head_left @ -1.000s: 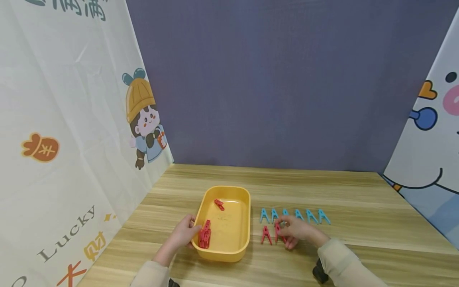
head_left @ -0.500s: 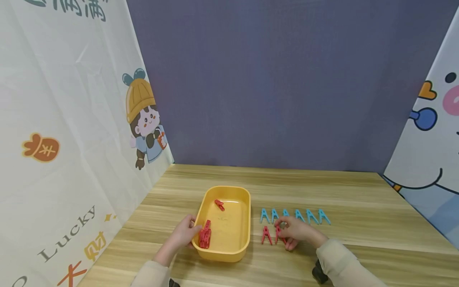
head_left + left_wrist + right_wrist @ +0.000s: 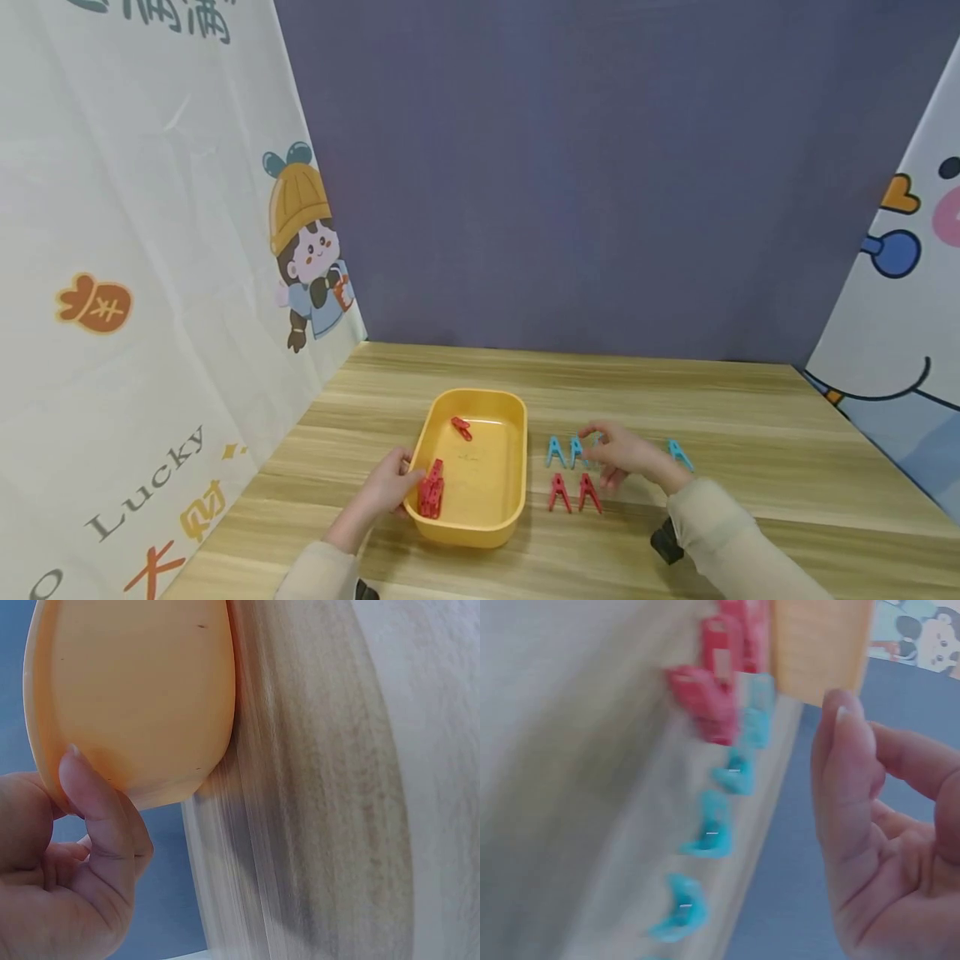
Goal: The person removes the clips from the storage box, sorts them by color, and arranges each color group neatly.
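My left hand grips the left rim of a yellow plastic basin; in the left wrist view its curled fingers hold the basin's edge. A cluster of red clothespins lies at the basin's near left, and one red clothespin farther back. My right hand is raised over a row of blue clothespins, hiding part of it. Nothing sits between its thumb and fingers in the right wrist view. Just below that hand, two red clothespins stand side by side on the table.
The wooden table runs back to a dark blue-grey cloth backdrop. Printed white sheets with cartoons hang at the left and right. A black wrist device sits beneath the right sleeve.
My right hand has let go of the second red clothespin and moved up and slightly right, over the blue row. The left hand keeps its grip on the basin. The head view has shifted slightly.
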A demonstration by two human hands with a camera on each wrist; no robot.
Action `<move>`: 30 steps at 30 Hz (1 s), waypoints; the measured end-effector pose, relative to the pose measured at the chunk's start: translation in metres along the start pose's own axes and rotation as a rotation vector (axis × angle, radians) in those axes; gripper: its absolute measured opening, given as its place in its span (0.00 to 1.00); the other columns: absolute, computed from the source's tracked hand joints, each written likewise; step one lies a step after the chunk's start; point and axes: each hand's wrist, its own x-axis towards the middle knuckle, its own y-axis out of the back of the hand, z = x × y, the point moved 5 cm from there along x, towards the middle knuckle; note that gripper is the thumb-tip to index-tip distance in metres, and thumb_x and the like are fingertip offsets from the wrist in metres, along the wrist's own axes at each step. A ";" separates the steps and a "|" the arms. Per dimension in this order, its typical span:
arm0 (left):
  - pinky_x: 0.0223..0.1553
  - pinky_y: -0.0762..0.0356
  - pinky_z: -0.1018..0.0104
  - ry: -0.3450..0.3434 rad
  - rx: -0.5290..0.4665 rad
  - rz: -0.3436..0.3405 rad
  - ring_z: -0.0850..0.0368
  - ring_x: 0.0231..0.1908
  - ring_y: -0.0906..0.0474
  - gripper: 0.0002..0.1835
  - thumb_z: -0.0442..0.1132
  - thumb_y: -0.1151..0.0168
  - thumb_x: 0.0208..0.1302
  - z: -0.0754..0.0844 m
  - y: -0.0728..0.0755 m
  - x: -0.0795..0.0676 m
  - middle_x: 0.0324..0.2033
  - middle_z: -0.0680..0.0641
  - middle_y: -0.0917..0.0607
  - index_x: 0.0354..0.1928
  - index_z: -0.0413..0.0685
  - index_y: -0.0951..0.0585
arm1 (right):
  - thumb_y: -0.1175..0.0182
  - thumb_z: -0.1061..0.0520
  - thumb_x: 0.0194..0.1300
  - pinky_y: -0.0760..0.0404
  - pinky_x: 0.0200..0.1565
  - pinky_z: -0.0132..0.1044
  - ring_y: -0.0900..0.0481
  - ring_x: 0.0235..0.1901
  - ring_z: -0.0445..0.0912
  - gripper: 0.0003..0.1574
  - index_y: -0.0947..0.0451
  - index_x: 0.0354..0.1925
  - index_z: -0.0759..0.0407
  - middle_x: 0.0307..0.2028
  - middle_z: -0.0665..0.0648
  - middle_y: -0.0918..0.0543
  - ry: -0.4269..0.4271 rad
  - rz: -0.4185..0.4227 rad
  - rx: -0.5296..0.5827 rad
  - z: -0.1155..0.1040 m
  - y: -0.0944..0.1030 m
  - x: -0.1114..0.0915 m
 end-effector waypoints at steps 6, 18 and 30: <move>0.13 0.24 0.62 -0.006 0.010 0.000 0.58 0.16 0.30 0.08 0.32 0.45 0.63 0.001 0.000 0.000 0.23 0.46 0.32 0.40 0.36 0.32 | 0.48 0.59 0.67 0.18 0.24 0.48 0.23 0.17 0.49 0.29 0.44 0.61 0.70 0.29 0.66 0.27 0.033 0.048 0.007 -0.033 0.007 0.012; 0.13 0.24 0.62 -0.021 0.020 -0.005 0.58 0.16 0.31 0.09 0.32 0.45 0.63 0.000 0.000 -0.001 0.23 0.46 0.32 0.41 0.34 0.32 | 0.46 0.57 0.66 0.18 0.23 0.44 0.21 0.25 0.61 0.29 0.40 0.62 0.64 0.29 0.62 0.27 0.061 0.074 -0.038 -0.074 -0.011 0.030; 0.12 0.24 0.63 -0.014 0.011 -0.007 0.58 0.16 0.30 0.09 0.32 0.45 0.63 -0.001 0.000 -0.001 0.24 0.46 0.32 0.41 0.35 0.32 | 0.46 0.56 0.66 0.18 0.23 0.43 0.21 0.22 0.53 0.31 0.43 0.63 0.63 0.32 0.63 0.25 0.075 0.077 -0.032 -0.093 -0.040 0.048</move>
